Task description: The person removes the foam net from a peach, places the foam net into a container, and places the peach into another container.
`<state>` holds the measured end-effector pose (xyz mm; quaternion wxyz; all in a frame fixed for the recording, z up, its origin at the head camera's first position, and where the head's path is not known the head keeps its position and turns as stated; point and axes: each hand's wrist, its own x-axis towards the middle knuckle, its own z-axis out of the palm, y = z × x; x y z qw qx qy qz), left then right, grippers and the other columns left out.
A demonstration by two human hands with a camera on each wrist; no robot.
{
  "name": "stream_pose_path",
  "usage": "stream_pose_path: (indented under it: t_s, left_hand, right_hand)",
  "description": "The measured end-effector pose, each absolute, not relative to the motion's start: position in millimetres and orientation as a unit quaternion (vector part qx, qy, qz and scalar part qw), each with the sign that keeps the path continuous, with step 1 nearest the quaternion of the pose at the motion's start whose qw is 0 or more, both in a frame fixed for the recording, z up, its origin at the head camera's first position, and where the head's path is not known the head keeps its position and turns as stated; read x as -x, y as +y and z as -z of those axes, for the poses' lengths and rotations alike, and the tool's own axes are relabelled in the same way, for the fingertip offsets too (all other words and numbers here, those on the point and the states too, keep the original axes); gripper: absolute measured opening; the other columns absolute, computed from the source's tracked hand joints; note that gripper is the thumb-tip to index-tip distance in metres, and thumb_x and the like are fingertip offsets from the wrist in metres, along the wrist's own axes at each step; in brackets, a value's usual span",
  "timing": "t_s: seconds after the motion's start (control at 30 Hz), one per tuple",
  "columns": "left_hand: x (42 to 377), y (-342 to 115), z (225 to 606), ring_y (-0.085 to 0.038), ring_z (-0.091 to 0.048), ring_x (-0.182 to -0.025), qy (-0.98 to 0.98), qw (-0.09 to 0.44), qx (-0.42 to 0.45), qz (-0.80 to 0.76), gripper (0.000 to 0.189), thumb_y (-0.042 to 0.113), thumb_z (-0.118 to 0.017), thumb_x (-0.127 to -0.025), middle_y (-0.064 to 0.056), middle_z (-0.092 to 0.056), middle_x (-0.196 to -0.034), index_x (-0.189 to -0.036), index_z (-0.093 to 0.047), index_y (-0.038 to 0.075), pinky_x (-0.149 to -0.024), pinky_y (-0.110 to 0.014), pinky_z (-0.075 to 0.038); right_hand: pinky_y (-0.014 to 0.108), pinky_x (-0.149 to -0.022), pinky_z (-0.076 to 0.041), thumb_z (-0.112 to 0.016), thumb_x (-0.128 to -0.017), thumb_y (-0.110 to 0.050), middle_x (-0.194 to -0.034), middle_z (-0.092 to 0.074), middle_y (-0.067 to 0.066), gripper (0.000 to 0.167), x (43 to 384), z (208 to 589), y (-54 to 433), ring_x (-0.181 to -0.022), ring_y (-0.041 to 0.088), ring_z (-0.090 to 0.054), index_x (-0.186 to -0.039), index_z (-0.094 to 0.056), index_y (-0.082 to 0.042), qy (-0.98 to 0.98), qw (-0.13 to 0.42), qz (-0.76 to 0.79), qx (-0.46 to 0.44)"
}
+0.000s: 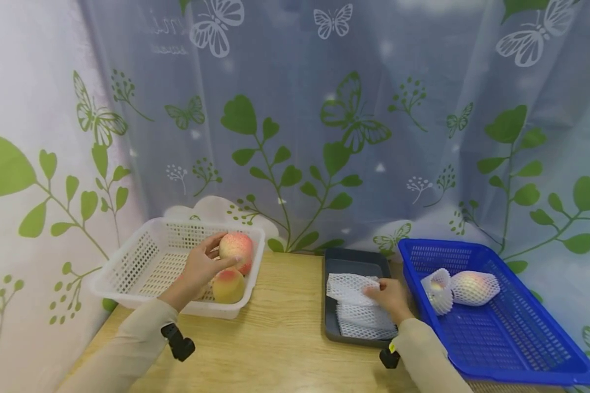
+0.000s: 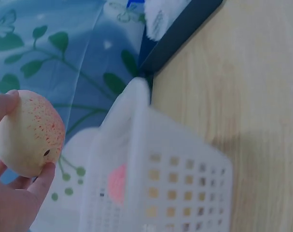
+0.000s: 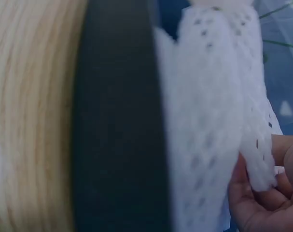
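Note:
My left hand (image 1: 204, 266) grips a pink and cream peach (image 1: 236, 251) over the white basket, thumb and fingers spread around its sides. In the left wrist view the same peach (image 2: 29, 133) shows red speckles and a small dark mark. Under it, a yellow-red peach (image 1: 228, 286) lies in the white basket (image 1: 105, 292). With thumb and fingers, my right hand (image 1: 392, 297) pinches the edge of a white foam net sleeve (image 1: 352, 287) above the dark tray (image 1: 330, 322). Beneath lie more flat foam sleeves (image 1: 366, 321). In the right wrist view the pinched sleeve (image 3: 257, 159) bends between the fingers.
To the right stands a blue basket (image 1: 536, 327) holding two fruits in foam nets, one netted fruit (image 1: 474, 287) lying flat and another netted fruit (image 1: 438, 292) beside it. A patterned curtain (image 1: 295, 164) hangs behind the wooden table (image 1: 275, 349).

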<state>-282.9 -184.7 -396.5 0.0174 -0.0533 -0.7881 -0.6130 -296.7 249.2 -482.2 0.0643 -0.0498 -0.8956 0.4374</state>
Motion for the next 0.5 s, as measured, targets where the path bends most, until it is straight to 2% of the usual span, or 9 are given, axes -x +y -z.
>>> stream_pose_path:
  t_s: [0.1,0.13,0.2,0.33,0.4,0.5]
  left_hand:
    - [292,-193,394,-0.036,-0.039,-0.134,-0.800,0.020,0.036,0.598,0.078,0.022,-0.074,-0.085,-0.015,-0.033,-0.152,-0.150,-0.031,0.013,-0.100,-0.047,-0.045]
    - [295,-195,394,-0.036,-0.037,-0.135,-0.805,0.022,0.031,0.593,0.079,0.024,-0.073,-0.085,-0.015,-0.031,-0.153,-0.150,-0.030,0.014,-0.101,-0.049,-0.044]
    - [300,-199,392,-0.037,-0.035,-0.136,-0.812,0.025,0.019,0.583,0.080,0.028,-0.072,-0.086,-0.016,-0.028,-0.154,-0.151,-0.028,0.015,-0.102,-0.050,-0.043]
    - [311,-205,391,-0.038,-0.035,-0.135,-0.815,0.038,-0.002,0.579,0.080,0.029,-0.070,-0.088,-0.018,-0.024,-0.156,-0.152,-0.025,0.013,-0.102,-0.049,-0.043]
    - [316,-208,392,-0.037,-0.036,-0.135,-0.809,0.047,-0.018,0.586,0.080,0.028,-0.070,-0.088,-0.019,-0.025,-0.155,-0.152,-0.025,0.011,-0.103,-0.048,-0.042]
    - [323,-210,394,-0.037,-0.032,-0.137,-0.800,0.049,-0.047,0.596,0.081,0.027,-0.070,-0.088,-0.020,-0.025,-0.154,-0.152,-0.024,0.009,-0.105,-0.048,-0.040]
  right_hand:
    - [0.028,-0.054,-0.035,-0.078,-0.077,-0.011,-0.071,-0.056,0.009,0.028,298,490,249,-0.067,0.020,-0.044,-0.088,-0.066,0.012,-0.910,0.079,-0.404,0.046]
    - [0.028,-0.054,-0.034,-0.079,-0.076,-0.011,-0.068,-0.053,0.007,0.025,298,493,249,-0.065,0.020,-0.043,-0.083,-0.066,0.010,-0.912,0.081,-0.398,0.046]
    - [0.028,-0.052,-0.033,-0.079,-0.075,-0.011,-0.063,-0.048,0.004,0.024,299,496,248,-0.062,0.019,-0.041,-0.072,-0.061,0.006,-0.919,0.086,-0.383,0.044]
    - [0.030,-0.051,-0.033,-0.078,-0.075,-0.011,-0.060,-0.045,0.002,0.027,300,498,245,-0.060,0.019,-0.040,-0.064,-0.056,-0.002,-0.929,0.088,-0.358,0.039]
    - [0.035,-0.054,-0.042,-0.078,-0.076,-0.010,-0.065,-0.057,0.010,0.021,300,497,244,-0.063,0.024,-0.051,-0.069,-0.062,0.002,-0.932,0.089,-0.350,0.035]
    - [0.045,-0.067,-0.050,-0.077,-0.076,-0.010,-0.088,-0.068,0.022,0.020,299,495,243,-0.080,0.034,-0.062,-0.084,-0.069,0.007,-0.934,0.087,-0.346,0.034]
